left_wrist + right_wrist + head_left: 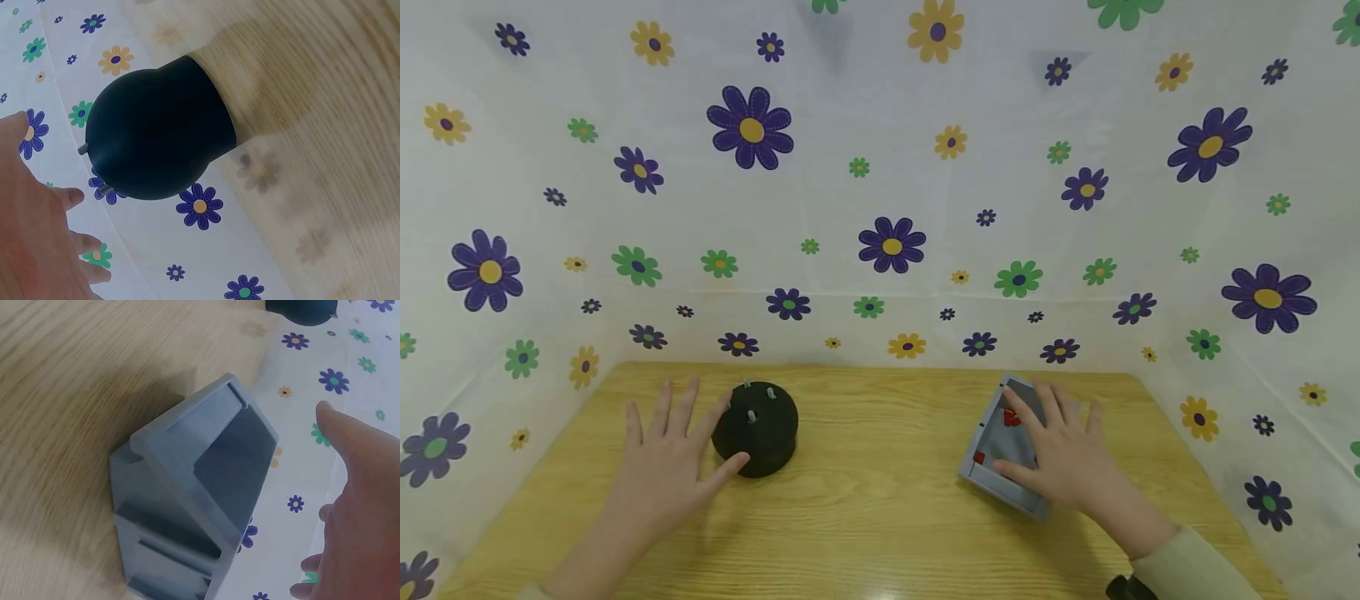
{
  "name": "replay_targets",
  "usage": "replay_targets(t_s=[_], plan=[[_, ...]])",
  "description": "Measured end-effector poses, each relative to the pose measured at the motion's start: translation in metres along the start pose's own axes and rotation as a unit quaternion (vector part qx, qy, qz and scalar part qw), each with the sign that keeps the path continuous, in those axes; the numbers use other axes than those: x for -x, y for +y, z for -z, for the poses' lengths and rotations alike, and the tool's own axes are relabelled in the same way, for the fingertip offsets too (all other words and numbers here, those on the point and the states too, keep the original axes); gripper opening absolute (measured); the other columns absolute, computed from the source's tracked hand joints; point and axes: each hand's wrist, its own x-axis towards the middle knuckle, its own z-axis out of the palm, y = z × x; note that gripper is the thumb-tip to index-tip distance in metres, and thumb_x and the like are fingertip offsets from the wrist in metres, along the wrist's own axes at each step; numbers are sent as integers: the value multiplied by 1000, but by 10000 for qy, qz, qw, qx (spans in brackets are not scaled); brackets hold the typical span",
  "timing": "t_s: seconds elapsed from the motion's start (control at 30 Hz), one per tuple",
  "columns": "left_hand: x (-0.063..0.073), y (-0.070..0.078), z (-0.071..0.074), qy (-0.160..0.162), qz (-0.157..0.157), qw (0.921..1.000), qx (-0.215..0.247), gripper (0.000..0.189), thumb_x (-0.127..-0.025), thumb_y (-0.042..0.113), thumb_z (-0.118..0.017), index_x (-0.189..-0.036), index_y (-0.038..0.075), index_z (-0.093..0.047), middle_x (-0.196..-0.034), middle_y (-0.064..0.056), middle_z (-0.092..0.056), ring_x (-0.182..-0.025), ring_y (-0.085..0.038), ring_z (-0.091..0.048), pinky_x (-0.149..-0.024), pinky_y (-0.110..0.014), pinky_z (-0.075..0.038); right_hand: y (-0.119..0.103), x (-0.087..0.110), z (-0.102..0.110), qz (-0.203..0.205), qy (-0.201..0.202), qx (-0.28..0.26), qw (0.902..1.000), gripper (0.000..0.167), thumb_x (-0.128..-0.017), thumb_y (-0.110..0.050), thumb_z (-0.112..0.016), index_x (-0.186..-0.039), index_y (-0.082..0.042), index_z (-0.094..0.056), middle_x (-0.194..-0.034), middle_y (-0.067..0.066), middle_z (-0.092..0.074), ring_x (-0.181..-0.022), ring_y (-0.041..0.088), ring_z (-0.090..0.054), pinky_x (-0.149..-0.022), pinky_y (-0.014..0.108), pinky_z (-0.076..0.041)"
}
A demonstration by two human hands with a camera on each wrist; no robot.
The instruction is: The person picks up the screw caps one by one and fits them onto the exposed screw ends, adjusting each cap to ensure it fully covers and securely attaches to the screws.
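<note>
Left hand (662, 479) fingers spread wide, black dome (762, 446) just beside thumb and index; right hand (1070, 461) fingers wide too, grey box (1013, 447) below them

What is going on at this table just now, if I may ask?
A person is reaching over a wooden table with both hands spread. The left hand hovers near a round black object with small metal pegs on top; the right hand hovers by a grey box with red parts showing. Neither hand grips anything, and both objects rest on the table.
</note>
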Motion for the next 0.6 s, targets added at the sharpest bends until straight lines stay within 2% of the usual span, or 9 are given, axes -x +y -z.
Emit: replay_targets(t_s=[0.33, 0.6], plan=[[-3, -8, 2, 76, 108, 9999, 34, 85, -98, 69, -59, -166, 23, -35, -169, -31, -28, -157, -60, -18, -118, -86, -9, -16, -14, 7, 180, 68, 19, 9998, 98, -91, -69, -70, -168, -21, -33, -171, 27, -26, -153, 54, -33, -108, 91, -25], [-4, -15, 7, -155, 259, 9995, -10, 86, -100, 67, -57, -168, 21, -32, -170, -32, -25, -158, -60, -14, -118, -86, -7, -29, -22, 9, 361, 50, 33, 9993, 99, -91, -67, -71, -169, -20, -30, -172, 27, -26, -156, 54, -30, -110, 89, -27]])
